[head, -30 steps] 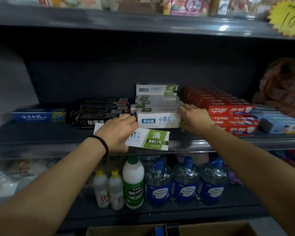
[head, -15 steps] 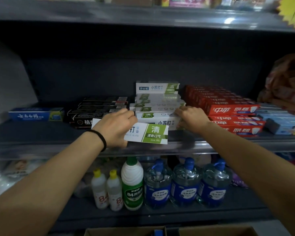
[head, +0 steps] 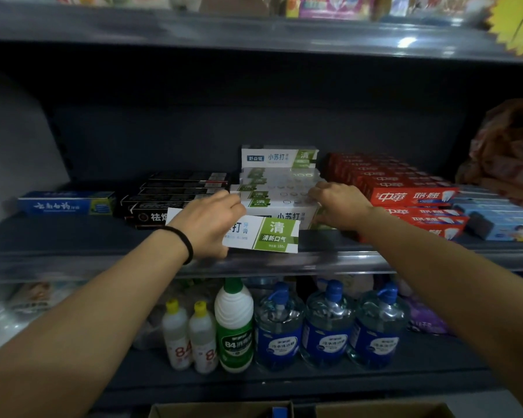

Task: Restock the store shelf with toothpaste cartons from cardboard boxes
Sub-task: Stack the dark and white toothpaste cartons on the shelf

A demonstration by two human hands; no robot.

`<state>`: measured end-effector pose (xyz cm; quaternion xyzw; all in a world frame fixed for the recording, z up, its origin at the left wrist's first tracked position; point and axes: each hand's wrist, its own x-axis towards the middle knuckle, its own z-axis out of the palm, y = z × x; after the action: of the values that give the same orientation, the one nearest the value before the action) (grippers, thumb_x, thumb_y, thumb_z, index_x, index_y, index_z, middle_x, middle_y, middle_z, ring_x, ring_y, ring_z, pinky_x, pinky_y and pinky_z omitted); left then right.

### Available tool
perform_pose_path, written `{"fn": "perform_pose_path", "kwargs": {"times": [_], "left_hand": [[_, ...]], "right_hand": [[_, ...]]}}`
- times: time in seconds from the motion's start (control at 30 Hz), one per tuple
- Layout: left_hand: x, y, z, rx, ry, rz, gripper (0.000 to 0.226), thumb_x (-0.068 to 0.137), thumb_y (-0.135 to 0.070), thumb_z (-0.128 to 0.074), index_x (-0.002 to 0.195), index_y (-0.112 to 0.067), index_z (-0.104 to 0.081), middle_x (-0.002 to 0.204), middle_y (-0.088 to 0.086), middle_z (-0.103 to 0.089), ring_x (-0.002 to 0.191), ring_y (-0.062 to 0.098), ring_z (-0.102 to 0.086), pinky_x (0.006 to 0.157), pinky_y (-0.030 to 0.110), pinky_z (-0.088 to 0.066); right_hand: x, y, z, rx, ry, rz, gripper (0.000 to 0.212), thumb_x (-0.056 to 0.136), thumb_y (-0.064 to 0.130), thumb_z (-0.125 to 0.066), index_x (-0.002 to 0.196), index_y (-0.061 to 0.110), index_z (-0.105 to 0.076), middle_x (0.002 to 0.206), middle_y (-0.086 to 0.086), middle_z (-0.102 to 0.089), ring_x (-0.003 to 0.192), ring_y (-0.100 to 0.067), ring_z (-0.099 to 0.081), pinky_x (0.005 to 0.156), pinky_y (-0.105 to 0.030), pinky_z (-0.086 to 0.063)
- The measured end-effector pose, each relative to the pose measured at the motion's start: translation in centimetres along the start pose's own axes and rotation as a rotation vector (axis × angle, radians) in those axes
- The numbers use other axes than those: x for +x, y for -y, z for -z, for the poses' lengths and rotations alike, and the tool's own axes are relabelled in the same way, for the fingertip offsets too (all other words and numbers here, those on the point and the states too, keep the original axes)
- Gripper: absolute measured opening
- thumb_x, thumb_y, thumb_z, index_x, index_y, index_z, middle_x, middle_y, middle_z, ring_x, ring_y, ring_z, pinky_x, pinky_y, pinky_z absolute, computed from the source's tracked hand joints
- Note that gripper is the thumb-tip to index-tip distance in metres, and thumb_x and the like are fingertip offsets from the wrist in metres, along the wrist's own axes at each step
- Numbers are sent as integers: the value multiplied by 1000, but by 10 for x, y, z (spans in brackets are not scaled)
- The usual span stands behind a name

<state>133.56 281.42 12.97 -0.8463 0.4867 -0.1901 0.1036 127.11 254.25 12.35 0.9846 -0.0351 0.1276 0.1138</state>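
A left hand (head: 207,224) grips a white-and-green toothpaste carton (head: 263,235) — long axis running left to right, green end to the right — just in front of the white-and-green carton stack (head: 280,188) on the dark metal shelf (head: 58,236). The right hand (head: 338,206) rests on that stack's right front corner, fingers curled round it.

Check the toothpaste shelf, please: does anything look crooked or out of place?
Mostly tidy. The white-green stack is uneven, its boxes staggered. The right hand rests on it; the left hand holds one box at the shelf edge, not yet placed.
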Motion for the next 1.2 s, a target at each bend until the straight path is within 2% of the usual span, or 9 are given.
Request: {"fn": "perform_pose_path", "kwargs": {"times": [0.27, 0.37, 0.5, 0.63, 0.77, 0.83, 0.97, 1.07, 1.2], "left_hand": [[-6, -13, 10, -17, -30, 14, 53, 72, -31, -71, 118, -17, -48, 122, -1, -45, 113, 18, -40, 74, 30, -43], [-8, -25, 18, -6, -72, -4, 50, 73, -28, -71, 115, -16, -47, 119, 0, -45, 110, 18, -41, 69, 26, -36], [-9, -42, 29, 16, -169, -65, 48, 70, -26, -74, 110, -14, -50, 114, 2, -48, 106, 19, -44, 69, 24, -31], [-10, -53, 38, 28, -238, -132, 53, 54, -23, -83, 96, -12, -54, 100, 4, -54, 92, 23, -51, 65, 28, -40], [-12, -56, 41, 34, -268, -146, 54, 49, -19, -84, 93, -11, -53, 95, 5, -54, 86, 24, -52, 66, 33, -47], [-13, -56, 41, 41, -260, -143, 56, 51, -24, -86, 96, -12, -54, 98, 4, -55, 88, 23, -52, 68, 33, -47], [-12, -46, 47, -28, -216, -97, 68, 69, -45, -77, 123, -18, -45, 119, -1, -47, 109, 19, -46, 83, 32, -44], [-10, -27, 47, -162, -139, 6, 71, 76, -43, -73, 134, -22, -38, 129, -2, -44, 120, 19, -43, 91, 36, -44], [4, -12, 39, -268, -12, 78, 61, 80, -35, -72, 133, -21, -45, 128, 2, -49, 118, 22, -46, 96, 38, -42]], "right_hand": [[-30, 10, 46, 253, 110, 35, 67, 78, 36, -74, 135, 16, -47, 127, -1, -57, 111, -20, -55, 92, -37, -50], [-45, 20, 64, 463, 231, 46, 75, 74, 29, -80, 138, 16, -43, 126, 3, -54, 114, -15, -51, 98, -31, -46], [-60, 34, 84, 528, 335, 51, 78, 75, 29, -81, 140, 17, -40, 128, 6, -50, 115, -13, -49, 97, -26, -44], [-67, 37, 92, 514, 380, 17, 68, 77, 30, -78, 134, 19, -45, 123, 5, -51, 110, -14, -52, 89, -25, -46], [-68, 37, 93, 570, 370, 16, 40, 76, 21, -79, 111, 19, -58, 107, 2, -63, 98, -17, -61, 84, -30, -52], [-69, 34, 95, 582, 351, 20, 36, 75, 18, -80, 105, 17, -60, 103, 1, -65, 95, -17, -63, 84, -31, -54], [-71, 22, 94, 547, 273, 8, 41, 74, 16, -81, 109, 18, -59, 105, 4, -60, 95, -13, -58, 84, -27, -50], [-70, 11, 91, 506, 228, -9, 41, 73, 14, -80, 109, 20, -60, 107, 5, -60, 98, -15, -59, 85, -29, -50], [-66, -1, 83, 478, 182, -44, 44, 72, 12, -81, 110, 19, -61, 108, 3, -62, 99, -17, -60, 88, -34, -52]]}}
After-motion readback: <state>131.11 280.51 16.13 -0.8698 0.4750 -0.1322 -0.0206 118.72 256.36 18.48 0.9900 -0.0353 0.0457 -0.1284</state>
